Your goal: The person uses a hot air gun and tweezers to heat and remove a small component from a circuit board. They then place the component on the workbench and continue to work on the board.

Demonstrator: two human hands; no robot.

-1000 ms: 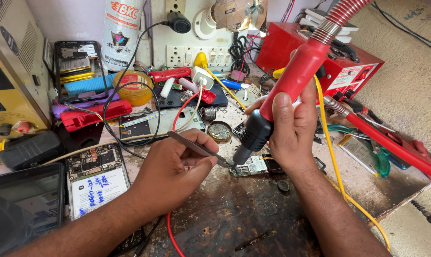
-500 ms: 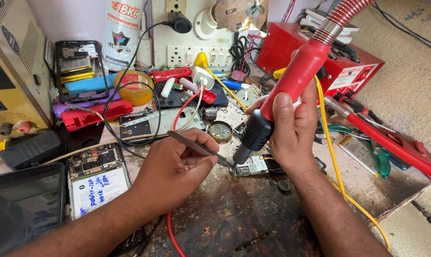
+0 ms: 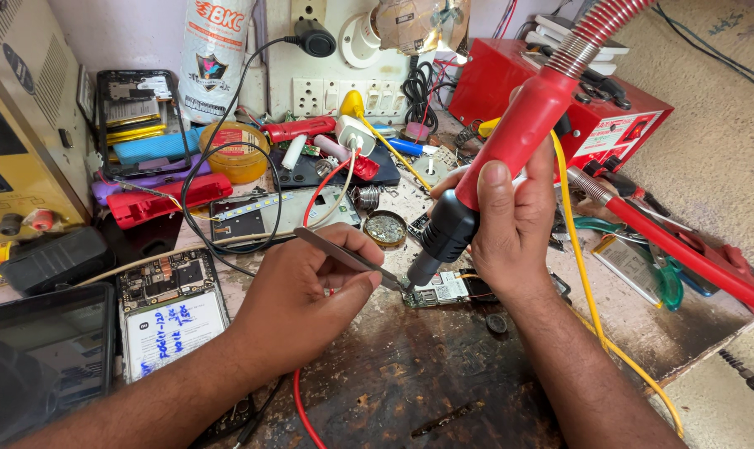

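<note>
Cluttered workbench (image 3: 410,391). Left hand (image 3: 310,291) pinching tweezers (image 3: 348,259); right hand (image 3: 510,224) grasping hot-air gun (image 3: 510,141) over circuit board (image 3: 439,289). Recommend nozzle steady, tweezers light.

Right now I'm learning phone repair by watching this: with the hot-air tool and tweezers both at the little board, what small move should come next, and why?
Probably a slight nudge with the tweezers at the part under the nozzle. The right hand points the hot-air tool down at the small circuit board, and the left hand has the tweezer tips right beside the nozzle. Whether the solder has melted cannot be seen.
</note>
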